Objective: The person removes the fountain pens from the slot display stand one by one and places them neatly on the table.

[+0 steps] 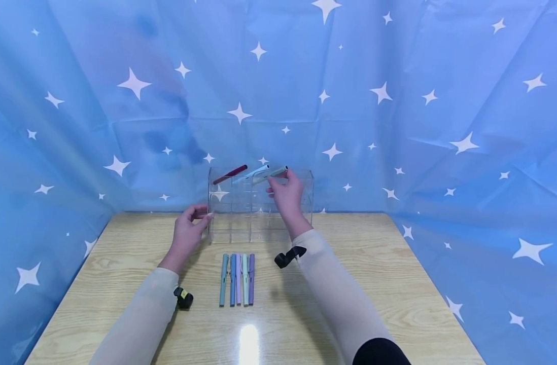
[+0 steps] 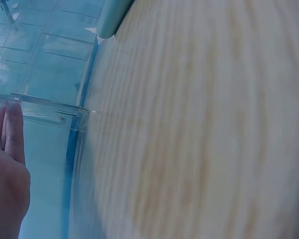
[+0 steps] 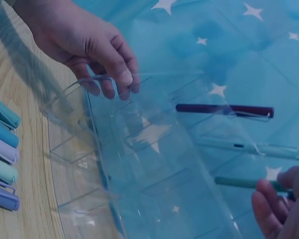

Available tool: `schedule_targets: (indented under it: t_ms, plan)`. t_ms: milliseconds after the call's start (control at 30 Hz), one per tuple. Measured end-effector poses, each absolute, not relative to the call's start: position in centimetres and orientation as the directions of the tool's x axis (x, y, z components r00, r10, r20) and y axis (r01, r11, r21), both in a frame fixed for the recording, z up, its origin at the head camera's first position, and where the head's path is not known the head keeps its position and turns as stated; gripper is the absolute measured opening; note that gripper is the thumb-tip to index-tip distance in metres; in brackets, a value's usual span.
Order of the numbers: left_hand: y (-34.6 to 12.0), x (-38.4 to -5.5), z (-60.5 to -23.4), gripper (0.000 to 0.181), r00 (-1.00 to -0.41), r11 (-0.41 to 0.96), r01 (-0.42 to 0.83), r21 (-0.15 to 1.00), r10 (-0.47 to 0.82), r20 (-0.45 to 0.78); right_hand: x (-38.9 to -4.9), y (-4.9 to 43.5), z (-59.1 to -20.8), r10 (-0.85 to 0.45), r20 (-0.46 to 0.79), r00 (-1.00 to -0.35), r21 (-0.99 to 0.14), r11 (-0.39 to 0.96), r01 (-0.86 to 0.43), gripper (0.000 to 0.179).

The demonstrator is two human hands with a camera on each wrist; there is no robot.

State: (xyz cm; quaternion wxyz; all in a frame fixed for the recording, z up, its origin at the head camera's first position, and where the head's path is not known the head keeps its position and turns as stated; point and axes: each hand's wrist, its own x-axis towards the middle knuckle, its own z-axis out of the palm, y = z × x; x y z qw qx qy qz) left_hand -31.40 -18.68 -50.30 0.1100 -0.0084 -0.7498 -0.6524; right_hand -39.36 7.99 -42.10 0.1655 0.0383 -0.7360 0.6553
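A clear acrylic organizer (image 1: 242,235) with several compartments stands at the back of the table. My left hand (image 1: 190,228) is at its left side, the fingers (image 2: 14,132) nearly straight against the outer wall and the thumb by the front edge. At the top right, my right hand (image 1: 287,195) pinches a green pen (image 3: 239,182) between thumb and fingers; the pen slants over the upper compartments. To its left, a dark red pen (image 1: 230,175) and a light blue pen (image 3: 269,150) lean in the organizer's top row.
Several capped pens (image 1: 238,279) lie side by side on the wooden table (image 1: 351,284) in front of the organizer: teal, blue, lilac, mint and purple. A blue curtain (image 1: 287,101) with white stars hangs right behind the organizer.
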Motion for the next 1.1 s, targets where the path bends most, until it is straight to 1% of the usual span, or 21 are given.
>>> schedule_targets:
  t_ms: [100, 200, 333, 467, 633, 800, 967, 1100]
  plan:
    - [-18.9, -32.0, -51.2, 0.036, -0.973, 0.157, 0.161, 0.974, -0.143, 0.183, -39.6, 8.0, -42.2, 0.163, 0.312, -0.936, -0.944, 0.167, -0.285, 0.012]
    - [-19.1, -32.8, -52.4, 0.037, -0.969, 0.168, 0.168, 0.971, -0.152, 0.194, -39.8, 8.0, -42.3, 0.161, 0.314, -0.936, -0.944, 0.163, -0.288, 0.009]
    - [-19.3, -33.2, -53.2, 0.038, -0.966, 0.183, 0.18, 0.967, -0.152, 0.208, -40.0, 8.1, -42.4, 0.155, 0.302, -0.941, -0.95, 0.128, -0.284, 0.008]
    - [-19.4, -33.3, -53.3, 0.04, -0.965, 0.182, 0.192, 0.964, -0.144, 0.22, -40.3, 8.3, -42.6, 0.149, 0.297, -0.943, -0.955, 0.062, -0.291, 0.01]
    - [-19.4, -33.4, -53.3, 0.04, -0.968, 0.179, 0.176, 0.968, -0.146, 0.203, -40.4, 8.5, -42.7, 0.159, 0.304, -0.939, -0.951, 0.0, -0.308, 0.012]
    - [-19.0, -32.7, -52.1, 0.038, -0.974, 0.161, 0.156, 0.975, -0.141, 0.179, -40.5, 8.7, -42.6, 0.216, 0.331, -0.919, -0.937, -0.036, -0.346, 0.014]
    - [-18.7, -31.7, -50.8, 0.038, -0.974, 0.171, 0.158, 0.972, -0.134, 0.182, -40.3, 9.1, -41.9, 0.307, 0.389, -0.869, -0.9, -0.072, -0.429, 0.012]
    - [-19.2, -32.7, -52.4, 0.04, -0.968, 0.188, 0.176, 0.966, -0.144, 0.205, -40.3, 9.7, -41.4, 0.352, 0.408, -0.842, -0.878, -0.102, -0.468, 0.012]
